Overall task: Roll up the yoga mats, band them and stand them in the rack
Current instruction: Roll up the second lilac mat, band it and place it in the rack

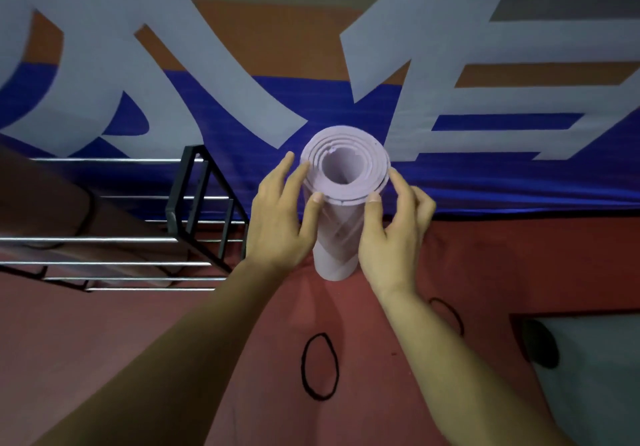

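While the red floor [519, 265] bears a metal rack [104, 239] at the person's left, the rolled mat [336, 255] stands upright beside it, long axis vertical, no band visible. Left grip [280, 210] and right grip [391, 227] clasp its top from either side, thumbs pressed to the near face. A black band [303, 362] lies between the forearms, and a second band [458, 317] shows behind the right.

Lilac rolled mat [334, 255] upright on its end, black band [303, 364] flat nearby, metal rack [194, 196] leftward.
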Tool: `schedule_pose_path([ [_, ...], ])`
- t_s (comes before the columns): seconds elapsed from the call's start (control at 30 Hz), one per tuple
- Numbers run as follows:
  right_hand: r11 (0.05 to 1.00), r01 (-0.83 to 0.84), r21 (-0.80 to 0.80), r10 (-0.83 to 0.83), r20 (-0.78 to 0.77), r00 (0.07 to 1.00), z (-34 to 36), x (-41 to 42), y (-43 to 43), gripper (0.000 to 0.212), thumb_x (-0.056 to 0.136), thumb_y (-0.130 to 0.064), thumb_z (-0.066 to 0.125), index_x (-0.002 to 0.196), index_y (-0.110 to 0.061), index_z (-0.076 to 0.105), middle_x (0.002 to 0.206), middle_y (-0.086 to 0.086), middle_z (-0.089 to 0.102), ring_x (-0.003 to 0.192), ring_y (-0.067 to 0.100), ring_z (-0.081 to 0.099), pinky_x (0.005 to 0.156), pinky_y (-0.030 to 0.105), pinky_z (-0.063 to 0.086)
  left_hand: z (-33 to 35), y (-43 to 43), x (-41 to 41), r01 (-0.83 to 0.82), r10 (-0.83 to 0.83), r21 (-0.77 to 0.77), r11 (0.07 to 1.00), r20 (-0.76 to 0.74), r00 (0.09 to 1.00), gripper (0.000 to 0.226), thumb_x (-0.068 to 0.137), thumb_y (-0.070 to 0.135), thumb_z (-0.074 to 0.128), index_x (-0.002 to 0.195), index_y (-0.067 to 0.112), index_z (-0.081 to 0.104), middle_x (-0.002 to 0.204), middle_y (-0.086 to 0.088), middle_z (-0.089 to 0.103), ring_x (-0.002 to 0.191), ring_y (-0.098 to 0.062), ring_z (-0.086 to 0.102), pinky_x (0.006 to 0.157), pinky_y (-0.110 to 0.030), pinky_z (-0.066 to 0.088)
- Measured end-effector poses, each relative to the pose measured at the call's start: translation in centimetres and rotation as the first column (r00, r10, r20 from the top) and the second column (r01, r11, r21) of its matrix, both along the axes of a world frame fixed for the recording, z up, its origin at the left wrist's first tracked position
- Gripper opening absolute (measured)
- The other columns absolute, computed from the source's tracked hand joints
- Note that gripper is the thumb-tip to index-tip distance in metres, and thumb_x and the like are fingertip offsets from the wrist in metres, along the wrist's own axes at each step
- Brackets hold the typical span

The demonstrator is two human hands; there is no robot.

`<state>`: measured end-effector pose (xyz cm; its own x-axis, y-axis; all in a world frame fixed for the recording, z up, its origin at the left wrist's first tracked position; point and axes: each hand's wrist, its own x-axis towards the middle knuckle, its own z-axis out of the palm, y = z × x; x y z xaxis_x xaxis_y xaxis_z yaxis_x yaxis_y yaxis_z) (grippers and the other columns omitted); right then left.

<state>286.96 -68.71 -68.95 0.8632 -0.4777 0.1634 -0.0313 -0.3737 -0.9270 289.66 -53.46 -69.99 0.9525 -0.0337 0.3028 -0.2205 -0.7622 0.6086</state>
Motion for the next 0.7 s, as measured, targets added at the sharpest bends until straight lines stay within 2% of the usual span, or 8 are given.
schedule_pose_path([
  [0.1, 0.997, 0.067, 0.023, -0.067, -0.013, 0.998, -3.5, -2.9, 0.7, 0.043, 0.096, -0.032, 0.057, 0.139, -0.024, 0.053, 0.128, -0.003, 0.04, 0.118, 0.021, 0.051, 0.106, 0.046, 0.042, -3.1, 0.6, -3.1, -0.064, 0.064, 0.019, 0.998, 0.016, 0.998, 0.057, 0.102, 0.047, 0.042, 0.148, 0.013, 0.046, 0.154, -0.007, 0.043, 0.142, -0.023, 0.037, 0.117, -0.037, 0.03],
  [0.2, 0.997, 0.078, 0.028, -0.075, -0.092, 0.993, -7.6, -5.5, 0.4, 0.04, 0.097, -0.027, 0.058, 0.136, -0.017, 0.053, 0.122, -0.003, 0.043, 0.116, 0.022, 0.051, 0.105, 0.046, 0.042, -6.7, 0.7, -5.8, -0.084, 0.084, 0.005, 0.996, -0.043, 0.996, 0.054, 0.101, 0.045, 0.043, 0.142, 0.01, 0.052, 0.141, -0.008, 0.053, 0.129, -0.026, 0.048, 0.108, -0.045, 0.039],
  [0.4, 0.996, -0.079, -0.037, 0.06, -0.369, 0.927, -22.6, -13.7, -0.2, 0.041, 0.098, -0.026, 0.06, 0.135, -0.011, 0.052, 0.124, 0.007, 0.052, 0.121, 0.022, 0.048, 0.107, 0.037, 0.036, -21.7, -0.5, -15.0, -0.119, 0.145, 0.114, 0.986, -0.259, 0.955, 0.06, 0.098, 0.056, 0.034, 0.138, 0.015, 0.054, 0.133, -0.004, 0.054, 0.12, -0.027, 0.049, 0.099, -0.046, 0.041],
  [0.5, 0.991, -0.126, -0.044, 0.09, -0.473, 0.877, -30.3, -16.8, -0.7, 0.04, 0.099, -0.028, 0.059, 0.135, -0.009, 0.053, 0.126, 0.01, 0.056, 0.123, 0.024, 0.05, 0.107, 0.034, 0.034, -30.3, -0.9, -18.6, -0.15, 0.196, 0.147, 0.978, -0.379, 0.905, 0.065, 0.096, 0.059, 0.031, 0.139, 0.017, 0.053, 0.131, -0.005, 0.053, 0.118, -0.028, 0.047, 0.097, -0.046, 0.04],
  [0.57, 0.985, -0.164, -0.054, 0.113, -0.52, 0.847, -35.0, -18.2, -0.8, 0.04, 0.1, -0.03, 0.058, 0.134, -0.011, 0.054, 0.127, 0.01, 0.057, 0.121, 0.024, 0.053, 0.105, 0.033, 0.037, -35.3, -1.0, -20.3, -0.147, 0.212, 0.173, 0.974, -0.459, 0.863, 0.061, 0.098, 0.058, 0.037, 0.142, 0.018, 0.051, 0.133, -0.005, 0.052, 0.122, -0.028, 0.046, 0.1, -0.046, 0.039],
  [0.7, 0.975, -0.217, -0.052, 0.136, -0.631, 0.763, -43.7, -19.5, -0.1, 0.038, 0.099, -0.033, 0.058, 0.131, -0.011, 0.059, 0.13, 0.01, 0.061, 0.121, 0.027, 0.057, 0.105, 0.038, 0.043, -43.4, -0.2, -22.1, -0.192, 0.281, 0.208, 0.959, -0.631, 0.723, 0.056, 0.1, 0.053, 0.047, 0.144, 0.019, 0.046, 0.14, -0.006, 0.048, 0.13, -0.028, 0.041, 0.105, -0.046, 0.034],
])
